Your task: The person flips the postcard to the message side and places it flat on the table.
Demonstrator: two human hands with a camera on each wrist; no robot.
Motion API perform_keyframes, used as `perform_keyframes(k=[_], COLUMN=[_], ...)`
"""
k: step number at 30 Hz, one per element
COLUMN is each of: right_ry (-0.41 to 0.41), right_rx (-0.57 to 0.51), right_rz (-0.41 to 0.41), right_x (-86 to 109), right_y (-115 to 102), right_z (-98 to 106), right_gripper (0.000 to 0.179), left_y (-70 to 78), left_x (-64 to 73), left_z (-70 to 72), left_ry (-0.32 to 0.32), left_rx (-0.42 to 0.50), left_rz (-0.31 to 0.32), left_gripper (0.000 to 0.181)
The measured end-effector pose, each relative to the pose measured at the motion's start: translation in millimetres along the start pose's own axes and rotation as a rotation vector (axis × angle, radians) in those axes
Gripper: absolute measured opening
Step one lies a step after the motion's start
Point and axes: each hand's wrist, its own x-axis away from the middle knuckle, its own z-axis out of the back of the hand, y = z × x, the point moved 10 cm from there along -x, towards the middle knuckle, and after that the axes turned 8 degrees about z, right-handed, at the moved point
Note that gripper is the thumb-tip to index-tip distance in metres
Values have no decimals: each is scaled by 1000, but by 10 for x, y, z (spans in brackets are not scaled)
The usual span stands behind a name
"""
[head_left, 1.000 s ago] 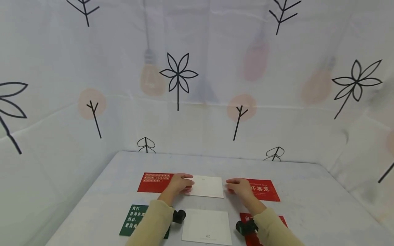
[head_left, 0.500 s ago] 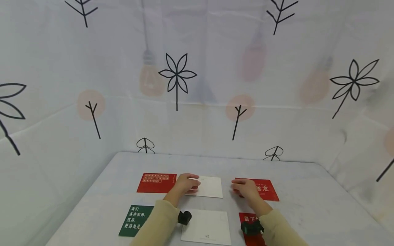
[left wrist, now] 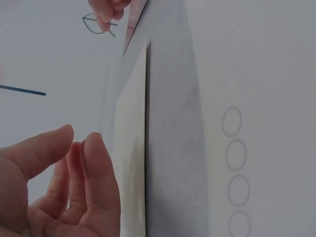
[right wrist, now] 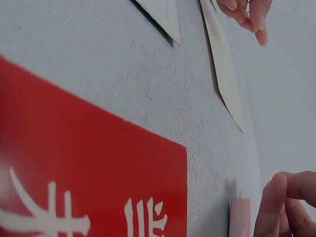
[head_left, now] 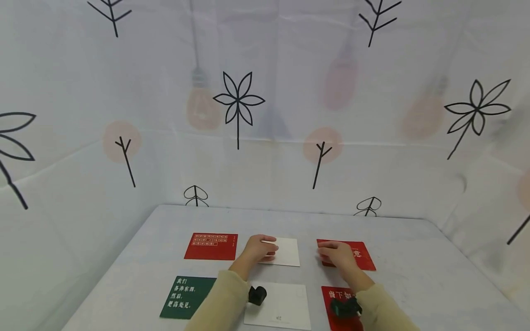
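My left hand [head_left: 258, 249] hovers over the left part of the back-row white card [head_left: 288, 252], fingers loosely bent. In the left wrist view, a gap shows between the thumb and fingers of that left hand [left wrist: 74, 192], beside the white card [left wrist: 129, 163]. Over the left side of the back-right red card [head_left: 365, 258] is my right hand [head_left: 338, 255], covering part of its white lettering. The right wrist view shows the fingers of the right hand [right wrist: 286, 207] close together with nothing between them, near the edge of that red card [right wrist: 240, 217].
A red card with small boxed characters [head_left: 211, 250] lies back left. The front row has a green lettered card [head_left: 182, 296], another white card [head_left: 285, 303] and a red lettered card [head_left: 334, 294]. Patterned white cloth [head_left: 269, 174] walls the table's far side.
Both hands have drifted to the right: the left from the back-left red card's edge over the white card, the right from beside the white card onto the back-right red card. The cards stay put.
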Motion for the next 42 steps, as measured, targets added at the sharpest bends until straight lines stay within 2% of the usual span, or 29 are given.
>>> perform_keyframes(k=[18,26,34,42], right_ry=[5,19,26,18], right_rx=[-32,-24,-37,-4], right_rz=[9,-6,-26,-22], right_x=[-3,-4,-28,-22], right_y=[56,91,189,187], right_z=[140,222,310,424], right_gripper=[35,36,38,41], left_y=[11,74,123,118], left_x=[13,37,62,47], left_z=[-227,-328,-447,-556], left_ry=[-8,-31,-43,-49], left_rx=[52,92,94,102], left_rz=[-20,-54,-74,-65], left_gripper=[24,23,25,25])
